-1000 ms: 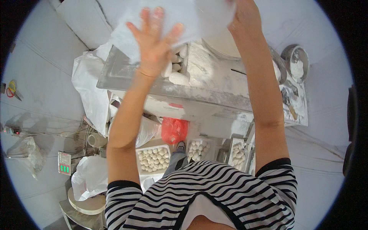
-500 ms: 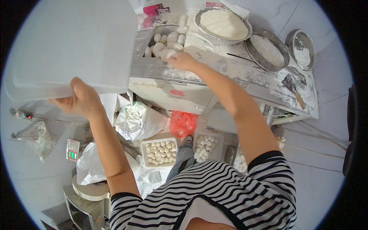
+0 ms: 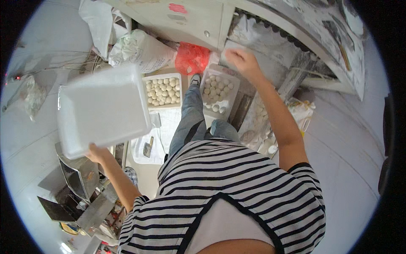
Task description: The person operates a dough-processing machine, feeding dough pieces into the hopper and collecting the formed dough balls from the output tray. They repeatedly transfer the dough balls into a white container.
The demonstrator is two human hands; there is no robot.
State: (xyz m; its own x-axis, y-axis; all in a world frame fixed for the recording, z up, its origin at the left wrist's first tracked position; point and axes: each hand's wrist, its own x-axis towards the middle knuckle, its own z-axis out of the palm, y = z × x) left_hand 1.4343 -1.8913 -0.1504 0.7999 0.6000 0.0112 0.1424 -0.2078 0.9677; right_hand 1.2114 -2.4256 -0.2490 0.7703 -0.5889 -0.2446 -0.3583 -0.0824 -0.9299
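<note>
A large, pale, rectangular plastic tub [image 3: 103,110] is tilted at my left side. My left hand [image 3: 98,154] is closed on its near rim, and nothing shows inside it. Out in front, my right hand [image 3: 244,63] hovers near the white cabinet, apart from anything I can see. Motion smears its fingers, so their closure is unclear. On the floor, a white tray [image 3: 144,94] holds many round, pale balls that look like dough. Beside my foot, a translucent tub [image 3: 225,113] holds similar balls.
A stuffed white sack [image 3: 139,53] and a red plastic bag [image 3: 191,58] stand against the cabinet [image 3: 196,21]. A scraper [image 3: 148,147] lies on white sheeting by my leg. Open metal boxes [image 3: 76,178] stand at lower left. The floury worktop's edge [image 3: 292,25] crosses the upper right.
The view has turned downward to the floor. My left hand has brought the tub lower and nearer. My right hand has left the white dough pieces at the worktop's opening.
</note>
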